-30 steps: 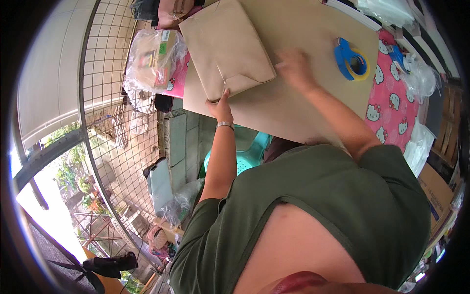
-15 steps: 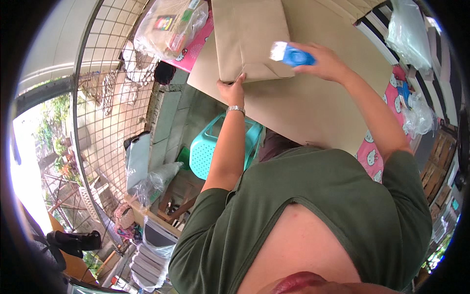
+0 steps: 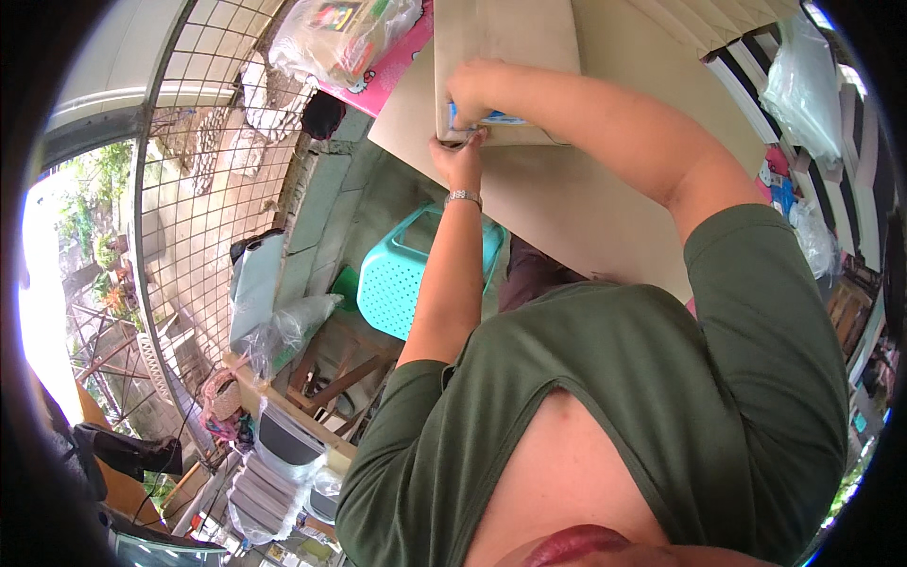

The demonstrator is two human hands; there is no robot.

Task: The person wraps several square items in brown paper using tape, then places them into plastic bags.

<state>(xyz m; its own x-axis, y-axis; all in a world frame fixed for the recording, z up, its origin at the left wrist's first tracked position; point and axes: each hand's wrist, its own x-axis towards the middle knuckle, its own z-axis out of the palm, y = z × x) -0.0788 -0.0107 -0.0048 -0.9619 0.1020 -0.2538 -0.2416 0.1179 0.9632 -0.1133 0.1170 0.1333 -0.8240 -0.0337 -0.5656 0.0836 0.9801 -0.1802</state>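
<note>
A brown paper bag point(image 3: 529, 42) with a folded near end lies flat on a large brown board point(image 3: 567, 198). My left hand point(image 3: 459, 159) pinches its near left corner, thumb on top and the other fingers beneath. Across the bag's near end reaches my right hand point(image 3: 475, 90), closed and bent downward just above the left fingers. It grips a small blue object point(image 3: 503, 119) that had a pale, shiny end when more of it showed. Most of that object is now hidden by the hand, so its kind cannot be told.
A turquoise plastic stool point(image 3: 392, 288) stands below the board's left edge. Clear-wrapped goods point(image 3: 345, 38) rest on a pink patterned cover point(image 3: 420, 47) at the far left. Wire mesh point(image 3: 222, 170) runs along the left; a clear plastic bag point(image 3: 801, 90) hangs at the right.
My right hand has swung left with the blue object, from beside the bag onto its near left corner. My left hand keeps its hold on that corner.
</note>
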